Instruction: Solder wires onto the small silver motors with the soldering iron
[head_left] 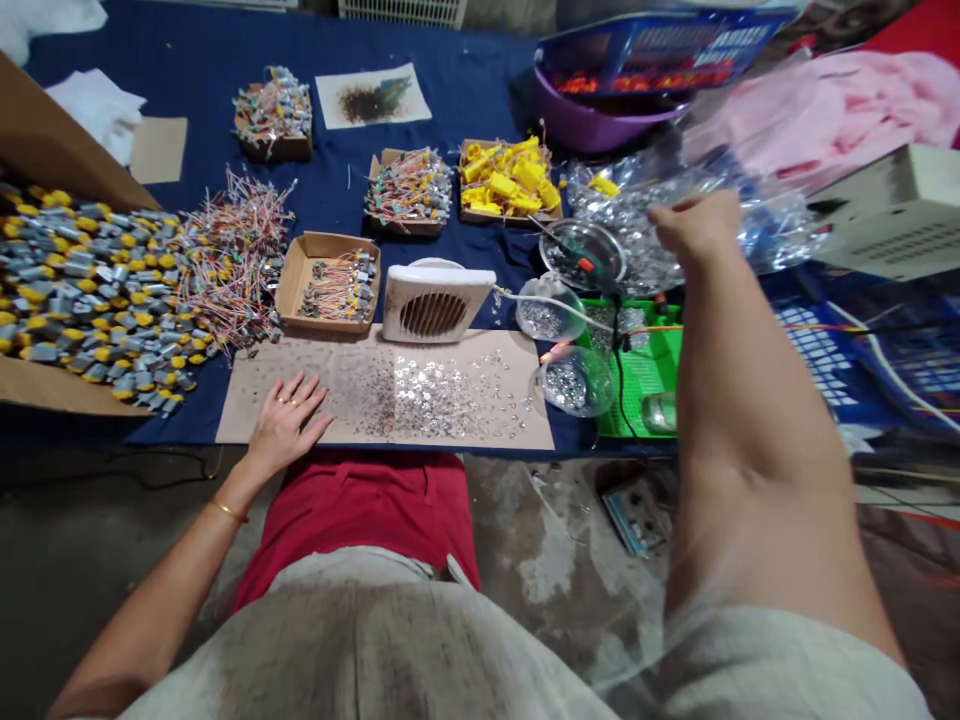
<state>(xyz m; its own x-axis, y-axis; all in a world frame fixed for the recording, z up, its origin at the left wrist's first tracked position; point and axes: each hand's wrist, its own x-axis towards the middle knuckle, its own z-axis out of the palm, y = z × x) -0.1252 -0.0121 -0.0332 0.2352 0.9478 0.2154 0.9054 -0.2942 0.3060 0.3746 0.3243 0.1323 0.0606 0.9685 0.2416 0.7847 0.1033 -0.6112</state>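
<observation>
My left hand point(289, 420) lies flat with its fingers spread on a cardboard sheet point(247, 385) at the table's front edge. Many small shiny metal pieces point(442, 395) are scattered on the cardboard to its right. Stretched far forward, my right hand point(701, 222) is over clear plastic bags point(637, 225) at the back right. Its fingers curl together, and what they hold, if anything, is hidden. To its left is a metal bowl point(615, 255) with a dark-handled tool in it. A small white fan point(439, 303) stands behind the cardboard.
Wired motors fill a large carton point(67, 385) on the left and several small boxes. Yellow parts point(510, 180) sit in another box. On the right are clear bowls point(600, 385) of metal pieces, a green basket point(664, 345), a purple basin point(592, 125), loose cables and a beige machine point(892, 215).
</observation>
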